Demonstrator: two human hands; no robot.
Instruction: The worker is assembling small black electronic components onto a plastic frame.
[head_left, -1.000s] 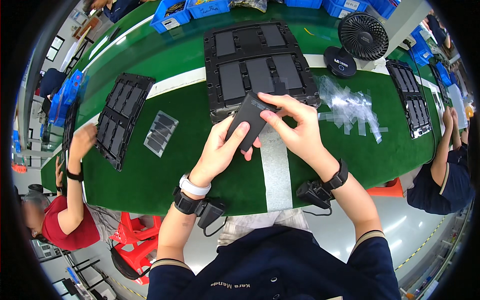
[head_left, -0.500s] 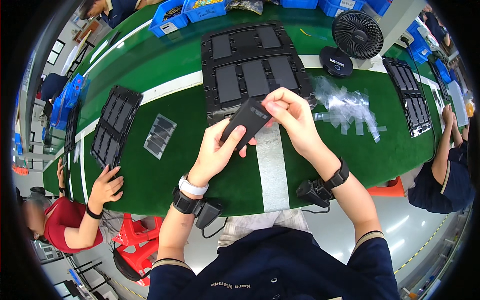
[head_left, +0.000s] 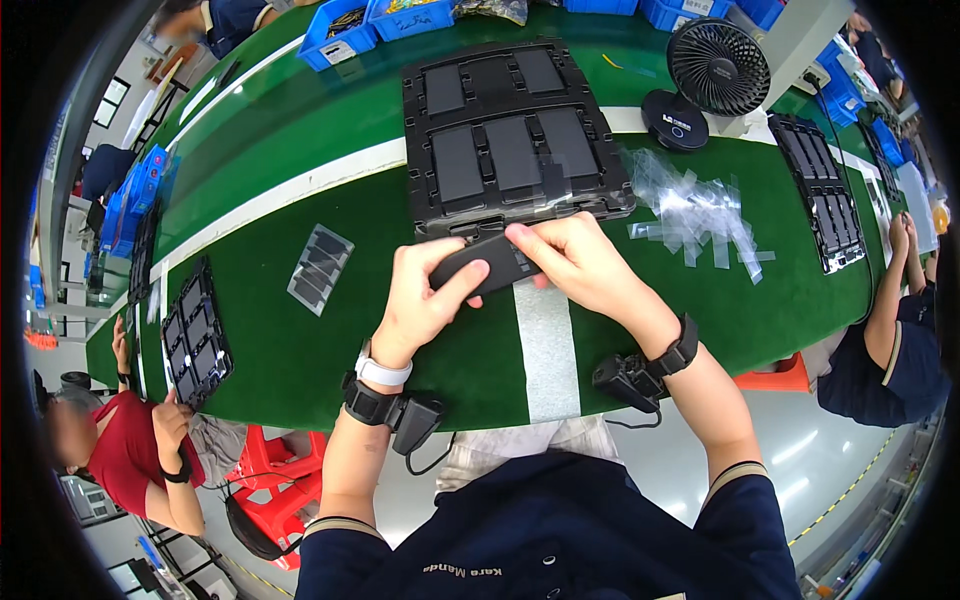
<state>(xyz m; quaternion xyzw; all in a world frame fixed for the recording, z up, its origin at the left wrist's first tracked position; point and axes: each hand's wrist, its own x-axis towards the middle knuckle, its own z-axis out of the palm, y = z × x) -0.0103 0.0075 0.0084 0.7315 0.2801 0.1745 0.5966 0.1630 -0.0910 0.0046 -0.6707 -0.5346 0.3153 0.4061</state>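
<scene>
A long green workbench, blue bins and co-workers show a factory workshop.

Navy shirt, tan-trimmed short sleeves, white wristband, black wrist straps, cabled black boxes

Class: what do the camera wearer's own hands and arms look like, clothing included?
The left hand and right hand wear no gloves. The left has a white wristband and black strap; the right, another black strap. Each strap carries a boxy black device with a thin dark cable. Short navy sleeves show tan trim.
</scene>
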